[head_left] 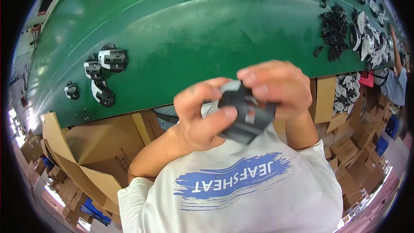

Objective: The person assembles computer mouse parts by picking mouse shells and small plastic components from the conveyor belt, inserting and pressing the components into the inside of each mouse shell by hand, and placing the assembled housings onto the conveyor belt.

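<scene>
A dark plastic shell [246, 125], black with a light grey patch at its upper end and small cut-outs, is held in front of my chest above the table's near edge. My left hand [199, 114] grips its left side, the thumb lying across its face and the fingers behind it. At the upper right, my right hand [282, 87] has its bent fingers on the same piece; slight motion blur softens their edges. Parts of the shell are covered by both hands.
Several similar black-and-grey shells [113, 58] lie on the green table [207, 39] at the left. At the right are a heap of small black parts [334, 30] and many white-and-black shells [370, 39]. Open cardboard boxes [108, 146] stand below the near edge. Another person [394, 84] is at far right.
</scene>
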